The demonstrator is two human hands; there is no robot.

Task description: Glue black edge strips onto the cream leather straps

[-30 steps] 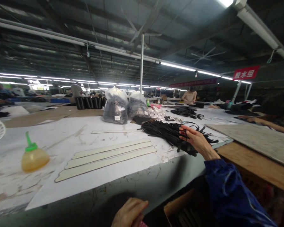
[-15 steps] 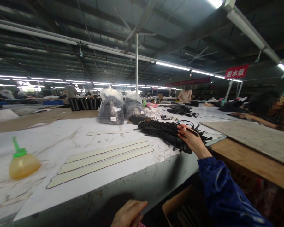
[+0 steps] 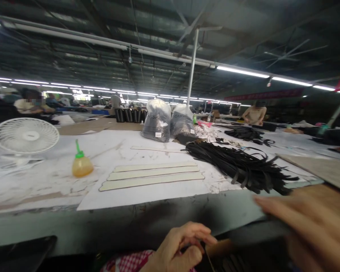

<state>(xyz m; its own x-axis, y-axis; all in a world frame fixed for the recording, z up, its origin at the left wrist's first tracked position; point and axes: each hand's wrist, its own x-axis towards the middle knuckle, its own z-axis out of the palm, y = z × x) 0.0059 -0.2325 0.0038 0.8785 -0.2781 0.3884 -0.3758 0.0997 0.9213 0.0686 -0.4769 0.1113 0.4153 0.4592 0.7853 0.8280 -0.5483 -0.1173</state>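
Low in the view, my left hand (image 3: 181, 245) is near the table's front edge, fingers loosely curved and thumb apart, with nothing visible in it. My right hand (image 3: 308, 219) is at the lower right, smeared by motion. A blurred dark shape (image 3: 260, 231) lies just below it; whether the hand holds it is unclear. Beyond the right hand lies a pile of black strips (image 3: 232, 162). Several pale, dark-edged strips (image 3: 153, 177) lie side by side on a white sheet (image 3: 113, 202). Under my hands, part of a cardboard box (image 3: 219, 247) shows.
A squeeze bottle of amber liquid (image 3: 82, 166) stands left of the strips, near a white fan (image 3: 27, 136). Two filled plastic bags (image 3: 157, 122) stand farther back. At right is a grey board (image 3: 308, 170). People work at distant tables.
My right hand has left the black strip pile, where it held a thin black piece, and moved down toward me. My left hand has shifted right. The view has turned left, bringing in the fan.
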